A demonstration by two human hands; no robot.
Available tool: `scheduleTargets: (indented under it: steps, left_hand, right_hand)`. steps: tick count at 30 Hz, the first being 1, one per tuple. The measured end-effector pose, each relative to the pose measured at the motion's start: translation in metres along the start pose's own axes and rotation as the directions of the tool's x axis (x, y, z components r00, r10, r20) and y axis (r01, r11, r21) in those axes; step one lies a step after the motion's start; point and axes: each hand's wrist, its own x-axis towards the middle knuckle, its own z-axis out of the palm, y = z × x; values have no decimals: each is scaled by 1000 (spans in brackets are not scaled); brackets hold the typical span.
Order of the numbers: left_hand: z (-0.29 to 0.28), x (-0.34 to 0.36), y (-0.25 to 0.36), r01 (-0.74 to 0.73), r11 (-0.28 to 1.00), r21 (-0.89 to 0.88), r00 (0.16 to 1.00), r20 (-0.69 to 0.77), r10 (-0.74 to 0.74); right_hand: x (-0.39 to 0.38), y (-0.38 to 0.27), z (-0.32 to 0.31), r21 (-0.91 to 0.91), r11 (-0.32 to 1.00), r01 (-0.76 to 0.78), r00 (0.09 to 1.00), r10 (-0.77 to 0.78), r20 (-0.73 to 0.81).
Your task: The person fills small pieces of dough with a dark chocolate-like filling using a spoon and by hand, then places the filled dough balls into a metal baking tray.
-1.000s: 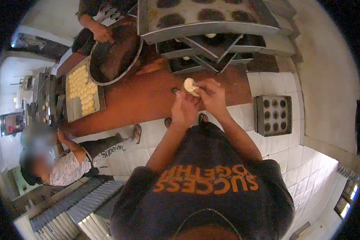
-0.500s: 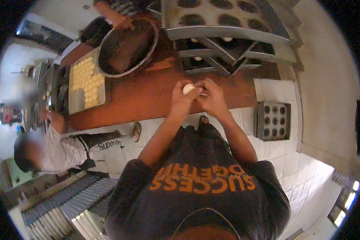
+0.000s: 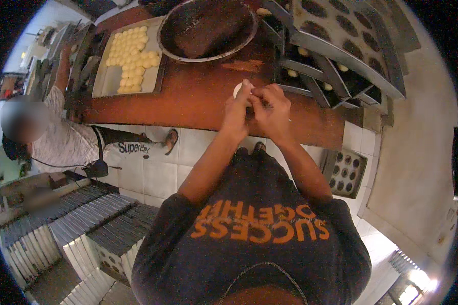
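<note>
Above the wooden table [image 3: 188, 104], both of my hands meet near its front edge. My left hand [image 3: 235, 113] is closed round a small, pale dough ball [image 3: 237, 90], whose rounded side shows past the fingers. Pressed up against it, my right hand [image 3: 272, 108] has its fingers bent together in a pinch. A thin pale tip juts out below the right hand; what it belongs to is hidden by the fingers.
Back left, a tray [image 3: 104, 84] carries many dough balls beside a large dark bowl [image 3: 208, 59]. Stacked cup-moulded pans [image 3: 310, 39] stand right, with another such pan [image 3: 345, 174] on the floor. A co-worker [image 3: 61, 134] is at left; more stacked pans [image 3: 94, 218] lie lower left.
The view has shifted, so the bowl and pans sit further right. My right fingers have drawn in and less of the dough ball shows. The other person's arm over the bowl has left view.
</note>
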Motion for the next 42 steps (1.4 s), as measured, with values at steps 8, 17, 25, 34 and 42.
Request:
scheduleTargets:
  steps: [8,17,25,34,42]
  left_hand:
    - [-23,1,28,-36,950,310,985,170,-19]
    - [-15,3,24,-301,931,207,953,94,287]
    - [-15,7,40,37,984,-174,989,150,-11]
    - [2,-1,34,46,996,-74,983,182,-32]
    - [18,-1,6,-8,1000,9,1000,27,7]
  right_hand:
    - [17,-1,10,-59,996,59,996,-55,75]
    - [23,-15,29,-92,994,61,998,-59,24]
    - [30,-14,26,-250,916,315,940,-337,-49]
    - [24,-1,1,-85,985,152,988,-154,-10]
    - [14,15,-5,-188,924,333,938,-346,-35]
